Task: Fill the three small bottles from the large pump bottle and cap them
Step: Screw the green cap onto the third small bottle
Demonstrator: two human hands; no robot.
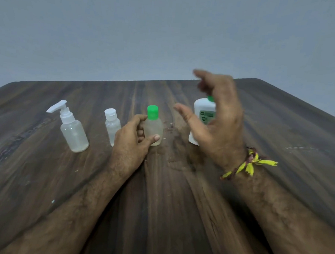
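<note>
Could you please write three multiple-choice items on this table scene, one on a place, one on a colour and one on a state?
1. Where does the pump bottle stand among the bottles?
A. Leftmost
B. Rightmost
C. In the middle

2. What colour is the cap of the small bottle that the left hand holds?
A. Red
B. Green
C. Black

3. How is the right hand?
A. Gripping the white bottle
B. Flat on the table
C. Raised, holding nothing

Key: 1 A, it stands left of every other bottle; 2 B, the cap is bright green; 3 C, its fingers are spread in the air in front of the white bottle.
</note>
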